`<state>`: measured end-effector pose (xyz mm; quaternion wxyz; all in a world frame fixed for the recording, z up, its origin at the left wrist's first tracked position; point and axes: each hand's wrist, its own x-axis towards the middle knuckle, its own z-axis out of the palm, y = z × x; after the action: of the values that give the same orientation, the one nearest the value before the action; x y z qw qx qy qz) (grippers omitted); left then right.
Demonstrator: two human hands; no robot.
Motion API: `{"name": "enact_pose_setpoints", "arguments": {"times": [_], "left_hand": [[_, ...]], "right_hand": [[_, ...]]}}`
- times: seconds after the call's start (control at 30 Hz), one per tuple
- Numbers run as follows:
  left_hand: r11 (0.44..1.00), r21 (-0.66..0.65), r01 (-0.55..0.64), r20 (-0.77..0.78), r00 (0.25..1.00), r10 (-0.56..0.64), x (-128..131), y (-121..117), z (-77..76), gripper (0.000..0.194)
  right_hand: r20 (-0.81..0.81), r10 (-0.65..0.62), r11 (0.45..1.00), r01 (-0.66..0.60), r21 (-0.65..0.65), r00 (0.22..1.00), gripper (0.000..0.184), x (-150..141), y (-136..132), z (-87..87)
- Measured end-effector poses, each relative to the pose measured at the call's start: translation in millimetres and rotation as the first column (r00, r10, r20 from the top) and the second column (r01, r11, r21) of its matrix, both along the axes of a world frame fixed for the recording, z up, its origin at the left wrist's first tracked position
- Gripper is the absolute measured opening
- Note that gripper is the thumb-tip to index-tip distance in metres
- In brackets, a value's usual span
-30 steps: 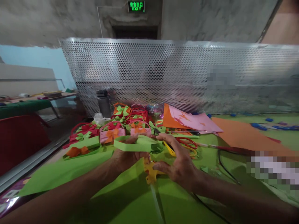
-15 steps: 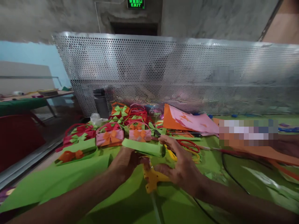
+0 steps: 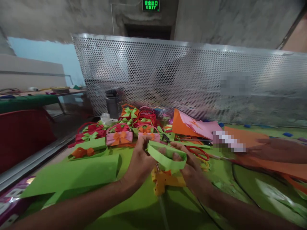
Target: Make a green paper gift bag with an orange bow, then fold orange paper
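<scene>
Head view: left hand (image 3: 142, 161) clamped on the left end of a light green, felt-like, box-shaped piece (image 3: 166, 162), fingers bent around its edge. Right hand (image 3: 193, 171) clamped on the right end, thumb at the opening. Piece sits between both hands, tilted, hollow side showing; thin smooth walls, sharp folds, front strip bowed outward.

Just below the piece, between the hands: yellow hard-plastic glue gun (image 3: 157, 187), nozzle up toward the piece, translucent rod-shaped glue stick (image 3: 163, 209) out its rear end. Gun's handle runs to the right palm; cannot tell if the lower fingers hold it.

Beyond left hand: pink felt-like bag with orange bow (image 3: 120, 138), looped handle, other bright bags around it. Left of left hand: flat matte light green sheet (image 3: 76, 174). Beyond right hand: red smooth plastic loop (image 3: 200, 152). Well right of right hand: co-worker's hand (image 3: 279, 150) over a flat orange sheet (image 3: 254, 135).

Versus half a second ago: piece turned from nearly edge-on to open side showing; left fingers now up at its end instead of down by the nozzle; right thumb off the gun, now at the piece. Co-worker's hand further in from the right edge. Camera view shifted slightly.
</scene>
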<state>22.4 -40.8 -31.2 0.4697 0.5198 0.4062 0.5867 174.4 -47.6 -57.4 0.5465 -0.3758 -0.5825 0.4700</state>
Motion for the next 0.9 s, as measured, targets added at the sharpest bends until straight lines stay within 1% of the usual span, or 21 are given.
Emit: {"name": "enact_pose_setpoints", "arguments": {"times": [0.03, 0.07, 0.13, 0.17, 0.23, 0.3, 0.37, 0.43, 0.5, 0.53, 0.6, 0.7, 0.77, 0.8, 0.83, 0.9], "left_hand": [[0.999, 0.027, 0.03, -0.009, 1.0, -0.03, 0, -3, -0.1, 0.041], [0.996, 0.054, 0.067, -0.007, 0.998, -0.066, -1, -5, 0.0, 0.048], [0.985, 0.113, 0.128, 0.002, 0.992, -0.129, -4, -11, 0.7, 0.063], [0.978, 0.153, 0.141, -0.005, 0.99, -0.142, -6, -12, 1.1, 0.066], [0.96, 0.248, 0.127, -0.043, 0.992, -0.12, -10, -14, 1.9, 0.067], [0.937, 0.324, 0.131, -0.118, 0.988, -0.097, -15, -14, 2.9, 0.062], [0.915, 0.352, 0.197, -0.21, 0.969, -0.128, -19, -13, 3.9, 0.059], [0.879, 0.357, 0.316, -0.296, 0.931, -0.214, -21, -12, 4.8, 0.058], [0.836, 0.361, 0.413, -0.351, 0.891, -0.289, -23, -11, 5.0, 0.064], [0.821, 0.363, 0.44, -0.366, 0.878, -0.309, -24, -11, 4.9, 0.067], [0.815, 0.344, 0.466, -0.38, 0.863, -0.333, -25, -11, 4.4, 0.072], [0.809, 0.329, 0.488, -0.385, 0.851, -0.357, -25, -11, 4.2, 0.066], [0.81, 0.358, 0.466, -0.388, 0.862, -0.324, -24, -11, 5.2, 0.057], [0.815, 0.37, 0.446, -0.383, 0.873, -0.304, -23, -11, 5.9, 0.054], [0.824, 0.375, 0.425, -0.374, 0.882, -0.285, -23, -11, 6.7, 0.051], [0.848, 0.376, 0.374, -0.361, 0.902, -0.238, -22, -9, 7.6, 0.047]], "right_hand": [[-0.057, 0.014, 1.0, -0.015, -0.018, 0.998, 0.036, 1, 3, -1.8], [-0.121, 0.05, 0.998, -0.056, -0.043, 0.991, 0.036, 2, 6, -3.1], [-0.242, 0.162, 0.978, -0.189, -0.093, 0.957, 0.038, 4, 13, -2.7], [-0.294, 0.217, 0.959, -0.259, -0.113, 0.931, 0.039, 5, 15, -0.9], [-0.372, 0.309, 0.911, -0.385, -0.147, 0.875, 0.039, 7, 18, 4.7], [-0.409, 0.369, 0.861, -0.473, -0.188, 0.835, 0.038, 8, 16, 9.7], [-0.427, 0.41, 0.814, -0.534, -0.226, 0.806, 0.036, 8, 13, 11.0], [-0.441, 0.41, 0.786, -0.555, -0.273, 0.798, 0.035, 7, 10, 8.5], [-0.445, 0.37, 0.768, -0.538, -0.347, 0.815, 0.034, 5, 8, 4.2], [-0.442, 0.349, 0.758, -0.526, -0.386, 0.826, 0.035, 4, 7, 2.1], [-0.425, 0.332, 0.736, -0.513, -0.442, 0.842, 0.04, 1, 6, -1.1], [-0.378, 0.361, 0.716, -0.513, -0.474, 0.853, 0.045, -3, 4, -2.9], [-0.337, 0.378, 0.726, -0.502, -0.47, 0.862, 0.046, -3, 3, -3.4], [-0.3, 0.373, 0.747, -0.476, -0.463, 0.878, 0.046, -2, 3, -3.8], [-0.246, 0.349, 0.784, -0.426, -0.452, 0.904, 0.046, -1, 4, -4.4], [-0.105, 0.251, 0.878, -0.272, -0.393, 0.962, 0.044, 4, 5, -5.5]]}}
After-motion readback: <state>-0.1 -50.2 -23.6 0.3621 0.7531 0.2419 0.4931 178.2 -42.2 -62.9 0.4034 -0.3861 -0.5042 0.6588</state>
